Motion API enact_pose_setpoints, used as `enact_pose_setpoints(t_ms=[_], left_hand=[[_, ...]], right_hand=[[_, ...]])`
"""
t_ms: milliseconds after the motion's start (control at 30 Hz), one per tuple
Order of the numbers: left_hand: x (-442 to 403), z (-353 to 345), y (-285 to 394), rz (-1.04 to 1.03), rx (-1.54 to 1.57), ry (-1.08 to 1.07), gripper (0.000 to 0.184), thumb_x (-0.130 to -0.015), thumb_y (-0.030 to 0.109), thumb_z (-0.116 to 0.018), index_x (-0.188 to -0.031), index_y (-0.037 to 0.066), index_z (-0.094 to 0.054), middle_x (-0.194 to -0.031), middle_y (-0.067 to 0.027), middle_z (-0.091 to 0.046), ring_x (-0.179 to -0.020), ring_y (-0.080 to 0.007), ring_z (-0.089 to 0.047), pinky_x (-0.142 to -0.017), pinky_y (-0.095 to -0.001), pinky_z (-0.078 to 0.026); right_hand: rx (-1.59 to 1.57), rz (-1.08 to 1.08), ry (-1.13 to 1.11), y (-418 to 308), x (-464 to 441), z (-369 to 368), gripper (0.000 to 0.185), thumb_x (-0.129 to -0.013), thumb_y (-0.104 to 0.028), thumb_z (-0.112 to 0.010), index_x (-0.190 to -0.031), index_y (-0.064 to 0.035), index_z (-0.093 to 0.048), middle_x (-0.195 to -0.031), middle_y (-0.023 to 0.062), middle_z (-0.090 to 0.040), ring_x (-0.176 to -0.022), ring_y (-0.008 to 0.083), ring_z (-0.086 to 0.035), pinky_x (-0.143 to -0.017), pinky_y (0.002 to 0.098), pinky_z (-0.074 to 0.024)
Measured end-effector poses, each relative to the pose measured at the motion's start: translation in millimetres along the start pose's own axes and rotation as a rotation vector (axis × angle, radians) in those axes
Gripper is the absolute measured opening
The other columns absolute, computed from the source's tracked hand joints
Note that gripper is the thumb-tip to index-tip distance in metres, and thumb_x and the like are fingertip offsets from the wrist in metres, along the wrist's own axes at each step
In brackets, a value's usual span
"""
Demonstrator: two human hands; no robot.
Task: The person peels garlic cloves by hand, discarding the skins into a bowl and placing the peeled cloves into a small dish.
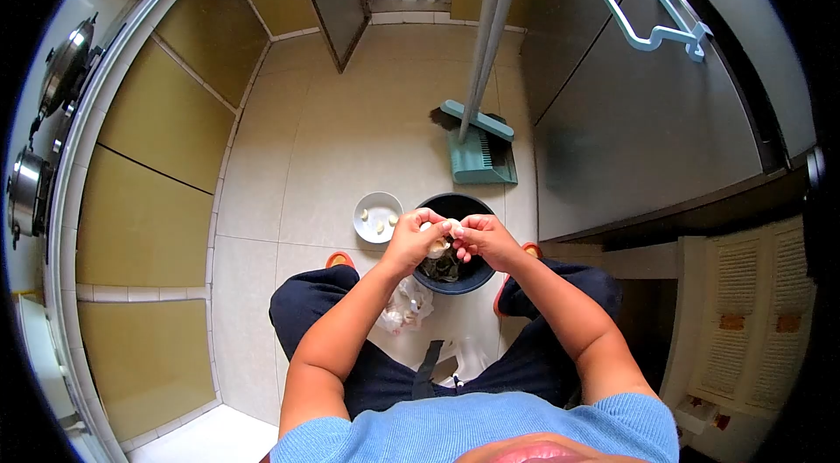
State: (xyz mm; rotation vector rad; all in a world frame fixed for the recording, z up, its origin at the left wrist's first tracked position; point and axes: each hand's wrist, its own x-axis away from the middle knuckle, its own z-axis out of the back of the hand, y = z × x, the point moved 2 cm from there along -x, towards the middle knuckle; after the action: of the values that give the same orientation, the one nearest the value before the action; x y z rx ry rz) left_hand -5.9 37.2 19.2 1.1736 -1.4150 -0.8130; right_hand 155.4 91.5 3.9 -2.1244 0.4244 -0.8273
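Both my hands are over a dark round bin (pixel 464 284) between my knees, with peelings (pixel 440 268) inside. My left hand (pixel 413 240) is closed around a whitish garlic bulb (pixel 437 248), partly hidden by the fingers. My right hand (pixel 488 240) meets it, thumb and fingers pinched on a pale bit of garlic (pixel 454 227) at the left fingertips. Just left of the bin, a white bowl (pixel 360 234) on the floor holds several peeled cloves (pixel 380 227).
A plastic bag (pixel 406 305) lies by my left leg. Ahead on the right, a broom (pixel 477 120) stands in a teal dustpan (pixel 472 167). Yellowish cabinets (pixel 149 209) line the left, with pots (pixel 29 192) above. A grey fridge-like panel (pixel 647 122) is at right.
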Motion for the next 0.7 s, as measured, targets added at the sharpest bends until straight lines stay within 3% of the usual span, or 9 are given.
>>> enact_pose_setpoints(t_ms=[167,233,300,433,600,700], left_hand=[[0.2,-2.2,6.0,0.011,0.075,0.007,0.018,-0.081,0.016,-0.067,-0.088,0.002,-0.059,-0.079,-0.0047,-0.062,-0.067,-0.0084,-0.057,-0.060,-0.0218,-0.046],[0.0,-6.0,12.4,-0.032,-0.042,0.025,0.020,-0.079,0.016,-0.070,-0.088,0.003,-0.057,-0.079,-0.0043,-0.062,-0.068,-0.0087,-0.057,-0.061,-0.0218,-0.046],[0.2,-3.5,11.8,0.026,-0.056,-0.014,0.020,-0.078,0.016,-0.070,-0.087,0.004,-0.057,-0.079,-0.0042,-0.062,-0.069,-0.0089,-0.057,-0.062,-0.0221,-0.046],[-0.7,-2.8,10.2,0.093,-0.030,-0.029,0.019,-0.077,0.014,-0.071,-0.083,0.004,-0.057,-0.079,-0.0039,-0.062,-0.072,-0.0091,-0.057,-0.067,-0.0228,-0.047],[-4.6,-2.4,6.8,0.058,0.091,-0.011,0.014,-0.081,0.013,-0.067,-0.083,0.002,-0.059,-0.080,-0.0050,-0.063,-0.073,-0.0090,-0.057,-0.066,-0.0228,-0.047],[-8.2,4.4,-1.9,-0.033,-0.031,-0.012,0.018,-0.084,0.018,-0.064,-0.090,0.001,-0.062,-0.081,-0.0031,-0.062,-0.072,-0.0078,-0.055,-0.065,-0.0227,-0.046]], right_hand=[[-0.076,0.006,-0.007,-3.2,-4.8,1.8,0.017,-0.087,-0.018,-0.061,-0.090,-0.0011,-0.058,-0.076,0.0068,-0.061,-0.061,0.0126,-0.060,-0.054,0.0228,-0.0501],[-0.091,0.010,-0.003,-7.5,-4.1,0.2,0.017,-0.086,-0.017,-0.062,-0.089,-0.0011,-0.058,-0.075,0.0067,-0.061,-0.060,0.0126,-0.060,-0.053,0.0227,-0.0499],[0.143,0.077,-0.005,-11.8,-1.7,-3.4,0.018,-0.085,-0.017,-0.064,-0.088,-0.0008,-0.059,-0.074,0.0064,-0.062,-0.061,0.0119,-0.060,-0.054,0.0225,-0.0502],[0.250,0.116,-0.002,-8.8,0.5,-5.8,0.018,-0.086,-0.017,-0.063,-0.087,0.0003,-0.059,-0.075,0.0060,-0.062,-0.063,0.0111,-0.061,-0.056,0.0223,-0.0508],[0.109,0.114,0.013,-12.4,3.5,-4.6,0.017,-0.089,-0.018,-0.059,-0.089,-0.0013,-0.058,-0.076,0.0067,-0.062,-0.063,0.0128,-0.061,-0.055,0.0228,-0.0501],[0.038,0.126,0.008,-3.5,0.0,4.6,0.015,-0.089,-0.017,-0.058,-0.090,-0.0015,-0.057,-0.076,0.0078,-0.061,-0.061,0.0130,-0.061,-0.053,0.0229,-0.0499]])
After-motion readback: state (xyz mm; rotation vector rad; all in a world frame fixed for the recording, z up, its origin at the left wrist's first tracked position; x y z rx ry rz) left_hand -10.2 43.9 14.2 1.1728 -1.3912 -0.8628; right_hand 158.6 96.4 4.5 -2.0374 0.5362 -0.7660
